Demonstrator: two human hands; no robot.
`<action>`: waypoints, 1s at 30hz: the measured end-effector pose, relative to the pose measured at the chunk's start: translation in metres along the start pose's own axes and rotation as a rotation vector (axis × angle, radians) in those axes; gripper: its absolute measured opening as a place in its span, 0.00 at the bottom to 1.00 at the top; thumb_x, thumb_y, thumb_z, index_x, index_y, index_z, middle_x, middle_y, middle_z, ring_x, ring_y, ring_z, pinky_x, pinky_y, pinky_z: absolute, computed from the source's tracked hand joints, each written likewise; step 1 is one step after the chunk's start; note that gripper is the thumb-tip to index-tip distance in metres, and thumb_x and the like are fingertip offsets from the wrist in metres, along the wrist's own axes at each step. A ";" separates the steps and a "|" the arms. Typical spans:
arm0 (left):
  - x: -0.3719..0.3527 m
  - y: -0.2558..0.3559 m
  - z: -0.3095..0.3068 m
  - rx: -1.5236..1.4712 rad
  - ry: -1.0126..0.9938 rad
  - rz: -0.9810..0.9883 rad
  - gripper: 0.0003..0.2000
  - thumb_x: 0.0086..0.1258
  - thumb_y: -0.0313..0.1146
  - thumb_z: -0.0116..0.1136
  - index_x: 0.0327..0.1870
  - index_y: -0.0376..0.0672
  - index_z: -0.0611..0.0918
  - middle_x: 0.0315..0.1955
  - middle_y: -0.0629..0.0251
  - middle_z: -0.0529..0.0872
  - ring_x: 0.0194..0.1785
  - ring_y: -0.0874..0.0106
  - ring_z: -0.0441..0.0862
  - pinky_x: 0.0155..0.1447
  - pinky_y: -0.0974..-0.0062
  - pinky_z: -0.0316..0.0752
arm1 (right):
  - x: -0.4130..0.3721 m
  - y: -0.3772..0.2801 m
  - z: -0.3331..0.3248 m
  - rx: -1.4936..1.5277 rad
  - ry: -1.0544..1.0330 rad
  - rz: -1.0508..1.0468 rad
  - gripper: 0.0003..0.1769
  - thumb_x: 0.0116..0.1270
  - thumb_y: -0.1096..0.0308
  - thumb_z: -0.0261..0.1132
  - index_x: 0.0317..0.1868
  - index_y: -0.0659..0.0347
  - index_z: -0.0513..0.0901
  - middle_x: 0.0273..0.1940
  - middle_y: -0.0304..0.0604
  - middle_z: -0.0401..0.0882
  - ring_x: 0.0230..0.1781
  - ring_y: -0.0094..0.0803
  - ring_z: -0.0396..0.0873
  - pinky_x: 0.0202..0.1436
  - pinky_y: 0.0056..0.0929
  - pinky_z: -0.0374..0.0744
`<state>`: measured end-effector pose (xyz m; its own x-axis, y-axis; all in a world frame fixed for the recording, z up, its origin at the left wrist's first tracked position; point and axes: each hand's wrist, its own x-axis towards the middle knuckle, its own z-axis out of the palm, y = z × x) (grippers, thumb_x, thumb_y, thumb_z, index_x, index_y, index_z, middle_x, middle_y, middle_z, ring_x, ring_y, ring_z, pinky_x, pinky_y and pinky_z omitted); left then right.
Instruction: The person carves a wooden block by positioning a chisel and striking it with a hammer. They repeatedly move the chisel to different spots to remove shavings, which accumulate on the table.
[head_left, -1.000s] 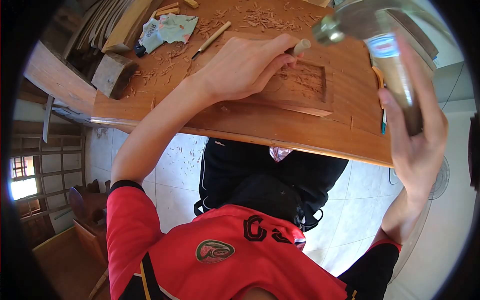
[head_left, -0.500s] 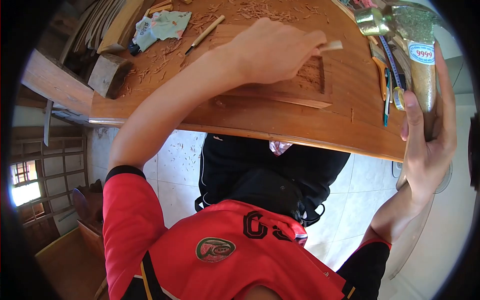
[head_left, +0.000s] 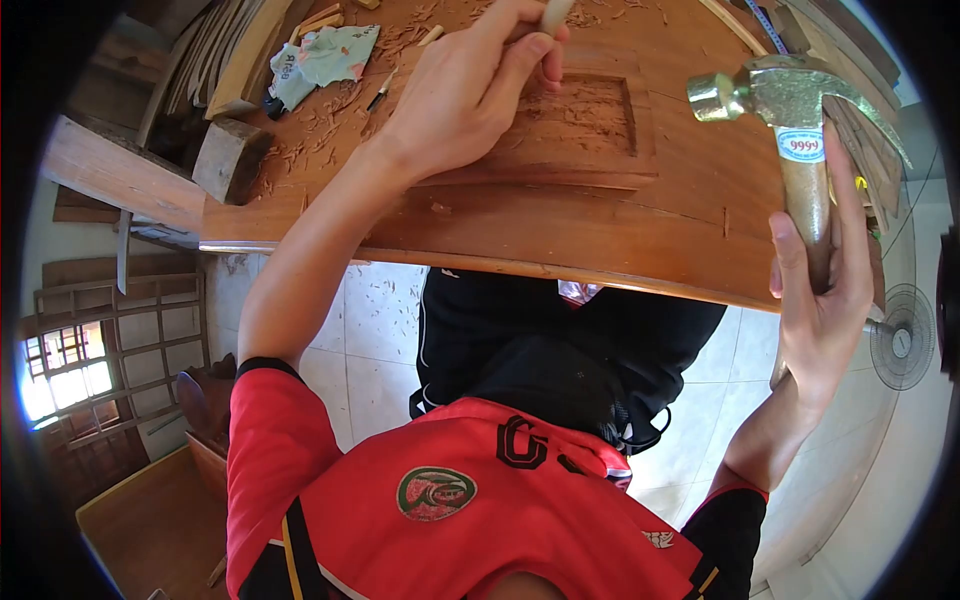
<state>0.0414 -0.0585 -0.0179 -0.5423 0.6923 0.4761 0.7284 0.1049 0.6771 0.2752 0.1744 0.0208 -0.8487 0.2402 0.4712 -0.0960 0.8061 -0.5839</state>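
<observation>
My left hand (head_left: 465,95) is closed around a pale-handled tool (head_left: 556,14) above the workpiece; its working end is hidden. Beneath and to the right lies a wooden panel (head_left: 645,120) with a recessed rectangle, strewn with reddish shavings. At the right, my right hand (head_left: 825,285) grips a hammer (head_left: 803,185) by its handle, head up, with a 9999 label below the head. The hammer is apart from the other tool. Left of my left hand, a thin tool with a dark tip (head_left: 381,90) lies on the table (head_left: 500,235), partly covered by the hand.
Wooden blocks (head_left: 229,160) and a printed cloth (head_left: 325,58) are at the table's left. Wood strips (head_left: 860,150) and a blue measuring tape (head_left: 768,28) are at the far right. A fan (head_left: 902,338) stands beyond. Shavings (head_left: 310,130) lie scattered around.
My left hand has moved left and farther up in view with its tool, uncovering more of the panel. The hammer and my right hand appear farther left; the view has shifted.
</observation>
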 end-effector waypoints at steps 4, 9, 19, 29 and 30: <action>-0.016 -0.020 0.001 -0.159 0.051 0.095 0.12 0.90 0.32 0.36 0.60 0.38 0.72 0.44 0.56 0.86 0.51 0.59 0.90 0.58 0.63 0.84 | -0.004 0.001 0.010 0.039 -0.012 0.026 0.34 0.72 0.79 0.65 0.78 0.58 0.72 0.70 0.52 0.78 0.53 0.28 0.77 0.51 0.25 0.75; -0.036 -0.015 -0.017 -0.346 0.069 -0.094 0.10 0.89 0.29 0.38 0.62 0.36 0.68 0.47 0.51 0.86 0.58 0.57 0.89 0.66 0.64 0.83 | -0.006 0.002 0.020 0.073 -0.024 0.050 0.34 0.71 0.82 0.65 0.77 0.59 0.72 0.72 0.51 0.77 0.60 0.32 0.77 0.58 0.29 0.75; 0.011 0.002 -0.031 -0.002 -0.341 0.087 0.09 0.83 0.31 0.56 0.57 0.40 0.75 0.40 0.60 0.89 0.44 0.61 0.89 0.46 0.68 0.81 | -0.015 -0.007 0.029 0.138 -0.020 0.207 0.36 0.69 0.87 0.65 0.77 0.60 0.73 0.75 0.50 0.75 0.62 0.32 0.81 0.57 0.27 0.81; 0.033 -0.041 -0.006 -0.446 -0.267 -0.045 0.12 0.88 0.38 0.48 0.60 0.39 0.73 0.37 0.63 0.87 0.42 0.77 0.82 0.46 0.76 0.77 | -0.060 -0.020 0.065 0.461 0.067 0.557 0.39 0.70 0.85 0.65 0.81 0.58 0.68 0.61 0.45 0.82 0.25 0.15 0.73 0.23 0.16 0.71; 0.029 -0.037 -0.003 -0.425 -0.211 -0.043 0.12 0.88 0.37 0.48 0.60 0.39 0.73 0.37 0.64 0.87 0.41 0.78 0.82 0.46 0.77 0.76 | -0.061 -0.020 0.069 0.465 0.092 0.552 0.39 0.71 0.84 0.65 0.81 0.58 0.66 0.54 0.44 0.82 0.23 0.15 0.71 0.22 0.17 0.71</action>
<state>-0.0023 -0.0444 -0.0276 -0.4387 0.8285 0.3482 0.4478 -0.1344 0.8840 0.2934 0.1062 -0.0415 -0.7919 0.6068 0.0681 0.1056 0.2459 -0.9635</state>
